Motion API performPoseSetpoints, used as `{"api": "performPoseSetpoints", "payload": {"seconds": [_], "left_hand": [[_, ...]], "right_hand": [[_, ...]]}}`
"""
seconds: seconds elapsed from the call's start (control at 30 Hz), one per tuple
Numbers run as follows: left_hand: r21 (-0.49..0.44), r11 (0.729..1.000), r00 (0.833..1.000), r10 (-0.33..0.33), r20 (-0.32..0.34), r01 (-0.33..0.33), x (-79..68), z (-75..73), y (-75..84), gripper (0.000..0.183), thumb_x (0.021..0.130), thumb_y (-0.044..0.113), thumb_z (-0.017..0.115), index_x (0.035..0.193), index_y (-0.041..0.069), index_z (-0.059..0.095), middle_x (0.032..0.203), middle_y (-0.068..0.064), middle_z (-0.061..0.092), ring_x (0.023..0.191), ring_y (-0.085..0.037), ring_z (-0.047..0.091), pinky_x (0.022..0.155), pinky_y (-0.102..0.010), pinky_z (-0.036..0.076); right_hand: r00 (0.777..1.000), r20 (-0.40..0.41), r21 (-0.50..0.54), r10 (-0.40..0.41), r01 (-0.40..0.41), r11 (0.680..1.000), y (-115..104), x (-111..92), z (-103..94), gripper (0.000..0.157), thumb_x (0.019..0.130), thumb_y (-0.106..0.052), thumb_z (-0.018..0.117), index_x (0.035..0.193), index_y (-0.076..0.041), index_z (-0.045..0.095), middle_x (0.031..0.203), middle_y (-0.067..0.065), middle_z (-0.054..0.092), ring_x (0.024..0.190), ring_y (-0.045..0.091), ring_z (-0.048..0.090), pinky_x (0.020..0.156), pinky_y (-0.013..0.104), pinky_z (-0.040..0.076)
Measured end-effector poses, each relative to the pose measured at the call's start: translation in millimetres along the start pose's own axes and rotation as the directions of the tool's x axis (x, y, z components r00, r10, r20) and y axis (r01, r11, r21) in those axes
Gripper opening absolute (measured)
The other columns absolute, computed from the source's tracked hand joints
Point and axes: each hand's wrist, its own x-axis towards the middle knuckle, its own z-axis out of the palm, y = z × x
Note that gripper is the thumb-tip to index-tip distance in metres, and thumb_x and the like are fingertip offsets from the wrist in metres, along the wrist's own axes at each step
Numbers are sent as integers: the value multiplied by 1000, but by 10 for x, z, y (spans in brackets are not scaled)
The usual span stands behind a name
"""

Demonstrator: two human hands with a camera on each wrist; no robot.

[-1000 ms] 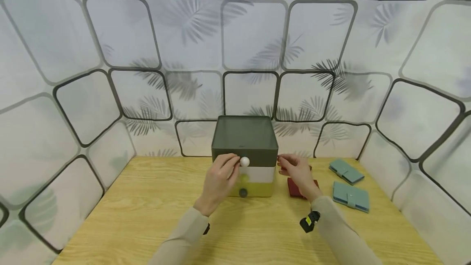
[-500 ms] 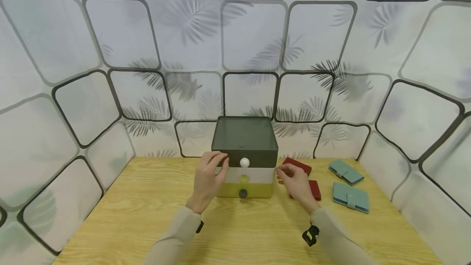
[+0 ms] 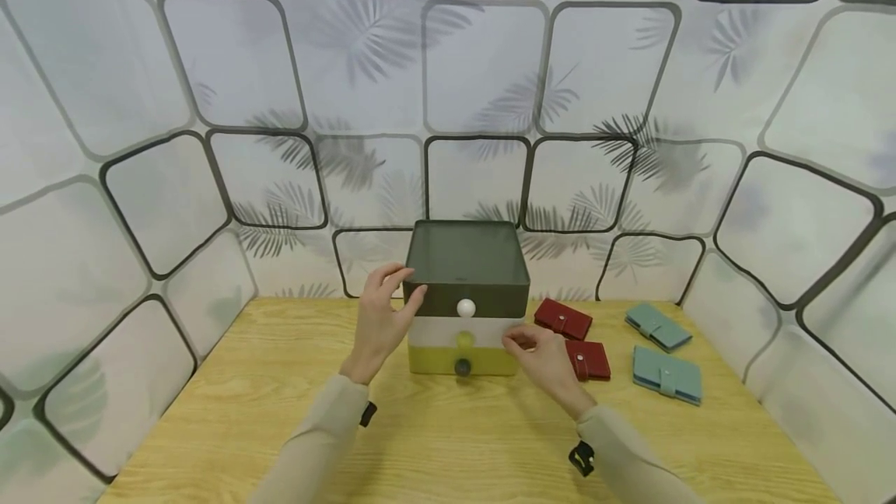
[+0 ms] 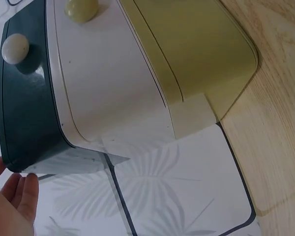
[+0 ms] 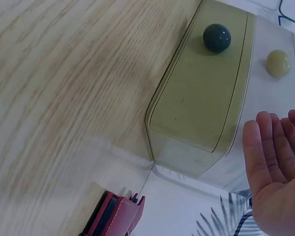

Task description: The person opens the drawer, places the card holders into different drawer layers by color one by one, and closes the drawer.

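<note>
A three-tier drawer box [image 3: 467,251] stands against the back wall: dark green on top, white in the middle, yellow-green at the bottom. Round knobs mark the drawer fronts: a white knob [image 3: 466,307], a yellow-green knob [image 3: 465,340] and a dark knob [image 3: 463,367]. At the box's upper left corner, my left hand [image 3: 379,323] has its thumb and fingers spread right at the edge. My right hand [image 3: 547,364], fingers loosely bent with nothing between them, hovers before the right part of the white drawer front. All the drawers appear closed.
Two red wallets [image 3: 563,319] lie right of the box, just beyond my right hand. Farther right are two teal wallets [image 3: 667,374]. Patterned wall panels [image 3: 476,76] enclose the wooden table [image 3: 280,379] at the back and sides.
My left hand has moved left from beside the white knob to the box's upper left corner. My right hand has shifted down and left, uncovering more of the red wallets.
</note>
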Motion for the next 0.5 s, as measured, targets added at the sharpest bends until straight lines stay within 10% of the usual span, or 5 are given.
{"api": "performPoseSetpoints", "payload": {"seconds": [0.5], "left_hand": [[-89, 992, 979, -66, 193, 84, 146, -79, -171, 31, 86, 17, 78, 110, -2, 73, 123, -20, 66, 109, -32, 66, 82, -43, 61]], "right_hand": [[977, 90, -131, -195, 206, 970, -208, 5, 222, 24, 91, -19, 72, 114, -12, 74, 94, 1, 76, 81, 13, 72, 70, 24, 61]]}}
